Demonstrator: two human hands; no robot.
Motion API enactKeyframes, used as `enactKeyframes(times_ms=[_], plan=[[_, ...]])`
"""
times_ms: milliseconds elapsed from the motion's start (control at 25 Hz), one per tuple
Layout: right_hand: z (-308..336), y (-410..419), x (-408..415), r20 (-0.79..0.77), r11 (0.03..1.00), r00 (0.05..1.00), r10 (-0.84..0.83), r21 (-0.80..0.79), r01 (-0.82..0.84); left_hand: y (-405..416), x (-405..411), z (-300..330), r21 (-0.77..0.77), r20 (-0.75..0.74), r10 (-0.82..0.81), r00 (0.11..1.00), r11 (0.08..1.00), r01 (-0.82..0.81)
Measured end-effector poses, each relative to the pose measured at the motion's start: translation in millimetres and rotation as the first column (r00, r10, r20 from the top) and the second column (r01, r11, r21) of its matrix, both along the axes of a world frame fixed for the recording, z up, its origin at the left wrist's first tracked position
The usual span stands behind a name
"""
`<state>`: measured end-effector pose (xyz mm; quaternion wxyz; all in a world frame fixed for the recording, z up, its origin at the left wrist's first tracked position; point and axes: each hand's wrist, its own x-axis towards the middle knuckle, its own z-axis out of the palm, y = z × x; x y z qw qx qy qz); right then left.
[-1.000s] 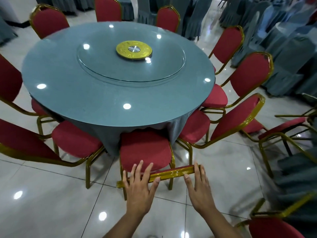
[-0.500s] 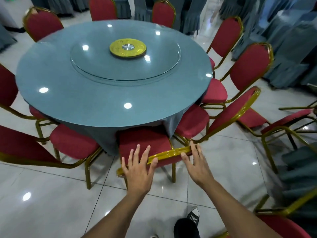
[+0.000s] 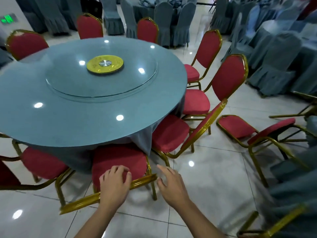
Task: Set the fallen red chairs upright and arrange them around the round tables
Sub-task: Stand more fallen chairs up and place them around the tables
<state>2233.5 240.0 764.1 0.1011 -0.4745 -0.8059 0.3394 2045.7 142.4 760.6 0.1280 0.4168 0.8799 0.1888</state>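
A round table (image 3: 68,121) with a grey-blue cloth and a glass turntable fills the upper left. Several red chairs with gold frames ring it. Directly below me stands one red chair (image 3: 118,160), its seat tucked under the table's cloth. My left hand (image 3: 115,184) rests on the gold top rail of its back, fingers curled over the rail. My right hand (image 3: 171,186) hovers just past the rail's right end, fingers loosely spread, touching nothing. A fallen red chair (image 3: 253,131) lies tipped on the floor at the right.
Grey-covered chairs (image 3: 274,66) and tables crowd the back and right side. Another grey cover and a gold frame (image 3: 283,220) sit close at the lower right. Glossy tiled floor (image 3: 214,182) lies between the near chair and the fallen one.
The chair has slid further under the table. My right hand has come off the top rail; my left hand now curls over it. My view has swung to the right.
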Motion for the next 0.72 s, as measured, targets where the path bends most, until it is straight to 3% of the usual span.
enactKeyframes(times_ms=[480, 720], plan=[[27.7, 209.6, 163.0, -0.166, 0.980, 0.970, -0.180, 0.052, 0.191, 222.9, 159.4, 25.9, 0.241, 0.157, -0.322, 0.934, 0.929, 0.280], [14.9, 334.2, 186.6, -0.040, 0.985, 0.986, -0.162, 0.047, 0.164, 346.6, 204.1, 3.6, 0.189, 0.266, -0.311, 0.912, 0.945, 0.268]])
